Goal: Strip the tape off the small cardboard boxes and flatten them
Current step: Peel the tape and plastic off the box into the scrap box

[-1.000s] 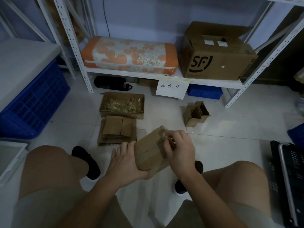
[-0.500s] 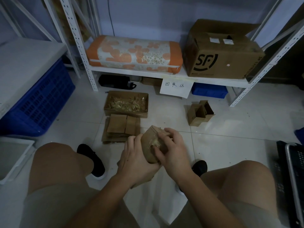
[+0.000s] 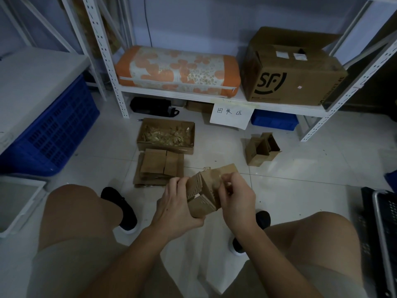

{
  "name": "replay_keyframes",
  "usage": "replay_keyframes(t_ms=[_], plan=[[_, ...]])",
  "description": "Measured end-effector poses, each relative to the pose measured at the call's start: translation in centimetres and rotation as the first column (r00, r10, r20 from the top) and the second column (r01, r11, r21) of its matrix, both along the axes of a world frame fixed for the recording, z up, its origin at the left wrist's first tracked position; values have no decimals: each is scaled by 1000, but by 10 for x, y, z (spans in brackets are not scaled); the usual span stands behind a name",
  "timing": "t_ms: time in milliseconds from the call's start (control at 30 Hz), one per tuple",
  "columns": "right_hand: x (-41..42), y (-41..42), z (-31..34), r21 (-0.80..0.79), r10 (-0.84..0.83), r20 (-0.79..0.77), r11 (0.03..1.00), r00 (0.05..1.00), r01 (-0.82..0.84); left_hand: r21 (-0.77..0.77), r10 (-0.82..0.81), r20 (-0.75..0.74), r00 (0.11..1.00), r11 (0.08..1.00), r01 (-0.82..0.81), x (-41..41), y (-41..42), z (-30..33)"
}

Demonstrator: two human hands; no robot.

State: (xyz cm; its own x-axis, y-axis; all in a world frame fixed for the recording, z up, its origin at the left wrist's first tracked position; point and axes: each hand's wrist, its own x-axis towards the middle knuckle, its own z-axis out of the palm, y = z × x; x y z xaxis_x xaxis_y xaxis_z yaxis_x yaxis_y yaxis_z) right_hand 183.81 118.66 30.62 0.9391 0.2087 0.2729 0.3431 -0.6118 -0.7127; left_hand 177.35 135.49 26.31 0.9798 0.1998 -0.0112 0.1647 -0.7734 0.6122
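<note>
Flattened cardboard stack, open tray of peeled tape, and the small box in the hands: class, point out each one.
flattened cardboard stack (image 3: 159, 166), head view, top sheet.
tray of peeled tape (image 3: 166, 147), head view, front wall.
small box (image 3: 202, 206), head view, lower side face.

Dim, bluish room light, perhaps from overhead; soft shadows; shelf uprights (image 3: 103, 50) bow at the wide-angle edges.
</note>
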Motion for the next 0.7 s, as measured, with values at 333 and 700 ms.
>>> replay_keyframes(t_ms=[333,700], plan=[[1,2,0,196,166,-202,972,965,-126,-4,55,-9,998,998,-55,1,9,-4],[58,28,-1,100,59,-208,994,976,-39,-99,69,-1,998,993,-68,23,24,-2]])
